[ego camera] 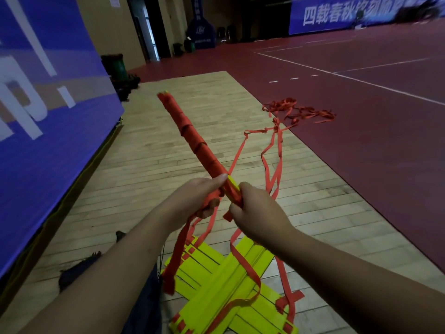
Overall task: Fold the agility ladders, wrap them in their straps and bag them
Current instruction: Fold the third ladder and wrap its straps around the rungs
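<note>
Item 1. Wrapped ladder bundle (192,138): yellow rungs stacked into a long stick and bound along most of its length in red strap. It is held in the air over the wooden floor (149,153), far end tilted up and to the left; yellow shows at the near end.

Item 2. Your left hand (199,196): fingers curled round the bundle's near end and a length of strap, thumb lying along the wrapping.

Item 3. Your right hand (255,210): closed round the near end just beside the left.

Item 4. Loose red strap (272,150): hangs from the hands and trails to a tangle (298,112) on the red court floor (361,116).

Item 5. Second ladder (228,280): yellow rungs stacked crosswise on the wooden floor below your arms, strap looped over them.

Item 6. Blue banner (48,92): stands along the left.

Item 7. Dark fabric object (79,268): lies lower left; cannot tell what it is.
</note>
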The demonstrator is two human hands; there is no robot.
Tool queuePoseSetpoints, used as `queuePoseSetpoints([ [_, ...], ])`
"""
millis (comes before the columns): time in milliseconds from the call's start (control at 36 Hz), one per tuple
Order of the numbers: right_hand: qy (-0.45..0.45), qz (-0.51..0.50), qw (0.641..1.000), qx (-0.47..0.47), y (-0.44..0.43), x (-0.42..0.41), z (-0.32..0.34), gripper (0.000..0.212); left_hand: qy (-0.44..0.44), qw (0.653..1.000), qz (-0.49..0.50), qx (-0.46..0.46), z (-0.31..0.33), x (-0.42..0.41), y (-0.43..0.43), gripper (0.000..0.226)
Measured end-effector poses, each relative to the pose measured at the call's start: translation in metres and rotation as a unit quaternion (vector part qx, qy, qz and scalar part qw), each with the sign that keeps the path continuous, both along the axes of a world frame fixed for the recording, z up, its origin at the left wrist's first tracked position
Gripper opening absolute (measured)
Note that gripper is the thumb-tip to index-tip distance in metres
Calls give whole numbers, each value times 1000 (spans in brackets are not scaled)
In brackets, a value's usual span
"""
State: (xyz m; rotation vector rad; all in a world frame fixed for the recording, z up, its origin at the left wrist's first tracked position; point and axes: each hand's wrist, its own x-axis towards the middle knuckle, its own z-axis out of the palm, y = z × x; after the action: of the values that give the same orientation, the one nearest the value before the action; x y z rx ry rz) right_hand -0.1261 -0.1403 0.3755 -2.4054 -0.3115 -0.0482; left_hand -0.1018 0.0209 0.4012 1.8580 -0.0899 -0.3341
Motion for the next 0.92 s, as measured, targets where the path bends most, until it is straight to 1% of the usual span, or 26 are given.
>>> queuePoseSetpoints([
  [56,-51,-1,997,-58,5,-5,-4,16,-26,999,33,34,-4,1,-8,36],
  [83,-68,7,995,-66,7,-8,-6,19,-34,998,42,45,-5,2,-10,32],
  [139,-81,28,995,-48,11,-13,-7,23,-36,997,53,38,-2,2,-10,21],
  [194,-71,42,997,5,12,-14,-7,27,-35,998,55,8,2,3,-7,17],
  [222,-60,43,997,38,12,-13,-7,28,-36,998,56,-8,4,3,-5,20],
  [278,-3,33,993,115,10,-8,-2,31,-38,997,58,-35,4,4,1,26],
  [306,46,25,986,161,8,-6,2,33,-38,997,56,-47,3,5,4,27],
  [333,109,17,970,215,4,-3,7,35,-36,996,50,-59,3,5,8,25],
  [389,247,28,910,332,-7,1,15,37,-29,995,29,-96,3,4,13,16],
  [444,349,89,856,370,-18,1,21,38,-24,990,6,-139,5,3,15,8],
  [500,418,157,808,384,-23,-1,21,32,-26,986,-11,-165,6,2,15,5],
  [528,432,177,791,395,-23,-2,21,28,-30,986,-20,-163,7,1,14,6],
  [556,429,184,786,406,-21,-3,20,24,-32,987,-28,-153,7,1,14,6],
  [583,409,181,794,412,-19,-4,21,21,-31,989,-35,-143,9,0,14,7],
  [611,369,168,818,407,-17,-4,20,18,-24,990,-43,-135,10,0,15,8],
  [639,317,146,853,389,-16,-3,20,17,-14,990,-53,-126,12,0,17,9],
  [694,208,104,919,317,-16,-1,18,17,5,994,-63,-85,13,2,21,10],
  [750,122,76,964,225,-15,1,15,15,18,997,-56,-43,9,3,22,16],
  [778,80,64,982,161,-13,1,13,13,24,997,-57,-44,7,3,19,18],
  [806,38,54,994,88,-10,0,12,11,33,996,-59,-60,6,2,15,22],
  [833,1,47,999,20,-8,-1,11,9,46,994,-56,-82,4,2,11,29],
  [861,-28,40,998,-29,-5,-4,10,9,58,993,-42,-99,4,1,6,39],
  [917,-64,34,995,-69,0,-10,11,13,61,993,16,-102,4,2,-2,54],
])
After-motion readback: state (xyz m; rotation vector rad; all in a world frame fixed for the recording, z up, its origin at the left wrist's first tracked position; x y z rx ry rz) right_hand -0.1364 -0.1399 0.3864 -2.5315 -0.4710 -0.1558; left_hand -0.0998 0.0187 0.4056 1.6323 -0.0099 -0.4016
